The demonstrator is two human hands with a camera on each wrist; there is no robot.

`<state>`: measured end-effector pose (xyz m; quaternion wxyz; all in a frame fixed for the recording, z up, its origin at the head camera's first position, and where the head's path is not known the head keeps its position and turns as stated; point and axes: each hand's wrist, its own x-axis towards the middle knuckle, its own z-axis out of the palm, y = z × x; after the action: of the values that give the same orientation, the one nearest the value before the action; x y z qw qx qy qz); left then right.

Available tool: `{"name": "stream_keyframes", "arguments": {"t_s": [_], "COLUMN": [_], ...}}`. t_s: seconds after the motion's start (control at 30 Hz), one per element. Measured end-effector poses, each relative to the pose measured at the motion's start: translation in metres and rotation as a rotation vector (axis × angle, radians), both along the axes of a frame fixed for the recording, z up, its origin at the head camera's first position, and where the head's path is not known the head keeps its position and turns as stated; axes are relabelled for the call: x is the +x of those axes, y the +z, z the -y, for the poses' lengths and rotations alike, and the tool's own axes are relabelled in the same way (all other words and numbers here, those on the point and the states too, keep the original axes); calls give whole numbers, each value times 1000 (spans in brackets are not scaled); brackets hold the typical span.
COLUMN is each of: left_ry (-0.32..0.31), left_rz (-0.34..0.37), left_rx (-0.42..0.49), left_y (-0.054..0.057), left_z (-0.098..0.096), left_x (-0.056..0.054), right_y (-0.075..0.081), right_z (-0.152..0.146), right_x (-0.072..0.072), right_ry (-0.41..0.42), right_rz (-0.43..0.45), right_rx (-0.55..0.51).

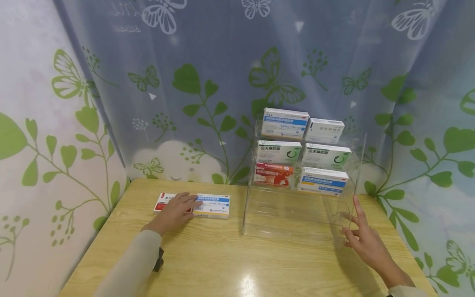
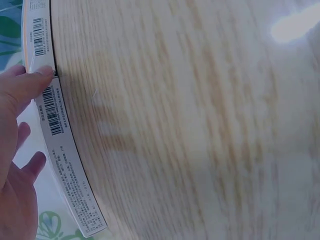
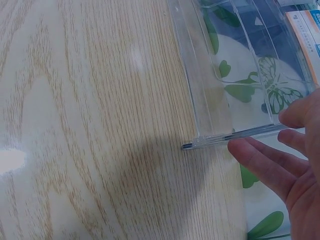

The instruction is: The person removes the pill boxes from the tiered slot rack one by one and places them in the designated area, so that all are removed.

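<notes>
On the table lie two medicine boxes, end to end: a red-and-white box, partly hidden under my left hand, and a blue-and-white box. My left hand pinches the near end of the blue-and-white box, fingertips over its top. In the left wrist view the thumb presses the box's barcode side close to the joint. My right hand holds the right side panel of a clear stepped display rack, with thumb and fingers on either side of the panel edge in the right wrist view.
Upper tiers of the rack carry several boxes, among them a green-and-white box, a red box and a white box. Its lower tiers show bare plastic. A patterned curtain hangs behind the wooden table.
</notes>
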<state>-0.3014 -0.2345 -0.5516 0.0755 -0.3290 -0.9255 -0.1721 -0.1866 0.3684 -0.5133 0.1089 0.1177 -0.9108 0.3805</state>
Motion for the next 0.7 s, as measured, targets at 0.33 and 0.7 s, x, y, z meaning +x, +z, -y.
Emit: {"name": "stream_keyframes", "arguments": {"t_s": [0.33, 0.7], "left_ry": [-10, 26], "left_rz": [45, 106], "left_rx": [79, 103], "left_y": [0, 0], "left_z": [3, 3], "left_x": [4, 7], "right_y": [2, 2], "right_z": [0, 0], "right_x": [1, 0], "right_ry": [8, 9], "right_rz": [20, 6], "right_rx": [-2, 7]}}
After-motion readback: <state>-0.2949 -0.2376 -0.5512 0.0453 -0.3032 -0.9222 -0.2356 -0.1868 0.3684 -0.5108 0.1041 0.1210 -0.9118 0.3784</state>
